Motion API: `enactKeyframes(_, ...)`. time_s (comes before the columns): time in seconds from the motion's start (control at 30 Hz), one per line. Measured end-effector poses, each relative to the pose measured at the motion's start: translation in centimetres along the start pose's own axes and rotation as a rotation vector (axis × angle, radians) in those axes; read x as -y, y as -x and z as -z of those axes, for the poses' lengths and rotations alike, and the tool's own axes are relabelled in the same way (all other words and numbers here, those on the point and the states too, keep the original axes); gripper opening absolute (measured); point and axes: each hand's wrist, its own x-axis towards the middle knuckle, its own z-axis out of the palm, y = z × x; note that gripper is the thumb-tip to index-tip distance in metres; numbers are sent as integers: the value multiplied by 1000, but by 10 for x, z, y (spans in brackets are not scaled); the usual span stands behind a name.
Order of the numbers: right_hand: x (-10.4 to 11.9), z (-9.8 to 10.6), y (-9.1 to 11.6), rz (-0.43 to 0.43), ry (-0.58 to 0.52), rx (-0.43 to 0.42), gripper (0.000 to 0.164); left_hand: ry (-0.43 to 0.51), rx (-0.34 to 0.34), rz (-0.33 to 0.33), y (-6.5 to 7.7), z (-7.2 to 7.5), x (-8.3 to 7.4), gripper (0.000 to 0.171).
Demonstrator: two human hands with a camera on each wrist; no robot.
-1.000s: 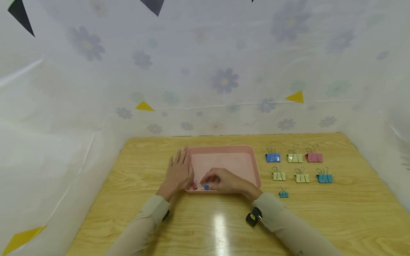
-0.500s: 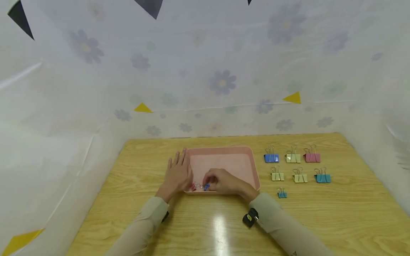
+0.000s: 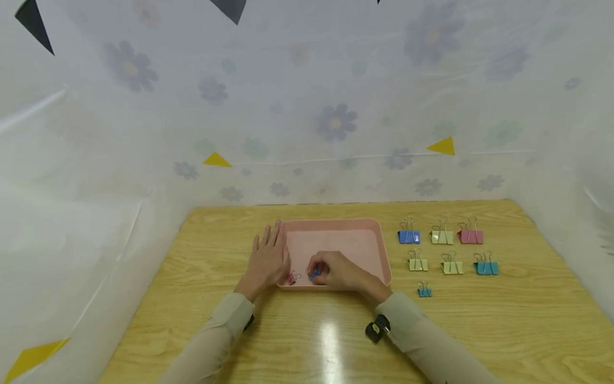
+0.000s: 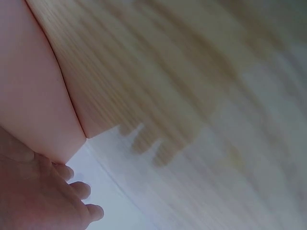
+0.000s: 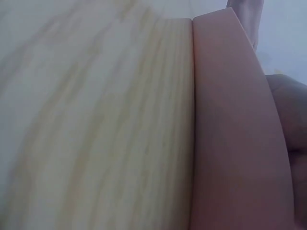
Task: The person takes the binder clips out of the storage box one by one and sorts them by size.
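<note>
My left hand [image 3: 266, 260] rests with straight fingers along the left rim of a pink tray [image 3: 336, 226]. Over the tray's front part, my right hand [image 3: 337, 270] pinches a small blue binder clip [image 3: 314, 274] between thumb and fingers. A small red binder clip [image 3: 291, 278] lies in the tray's front left corner, beside wire handles, partly hidden by the left hand. In the left wrist view the left hand [image 4: 43, 196] shows against the tray's outer wall [image 4: 29, 81]. In the right wrist view the tray wall [image 5: 240, 120] hides most of the right hand [image 5: 290, 110].
Right of the tray, binder clips stand in rows on the wooden table [image 3: 216, 330]: a large blue clip [image 3: 409, 237], several yellow ones including one yellow clip [image 3: 442, 237], a red clip [image 3: 470, 237], a teal clip [image 3: 486, 268] and a small teal clip [image 3: 425, 292].
The right hand has taken hold of the small blue binder clip and moved it slightly right, away from the red clip. The left hand stays at the tray's left rim.
</note>
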Motion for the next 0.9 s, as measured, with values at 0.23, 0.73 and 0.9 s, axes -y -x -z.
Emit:
enactKeyframes(0.23, 1, 4, 6, -61, -31, -24, 12, 8, 11, 3, 0, 0, 0, 60)
enactKeyframes(0.73, 7, 16, 22, -115, -122, -127, 16, 0, 13, 2, 0, 0, -1, 60)
enactKeyframes(0.9, 13, 20, 26, -119, -142, -166, 18, -2, 16, 0, -1, 1, -1, 60)
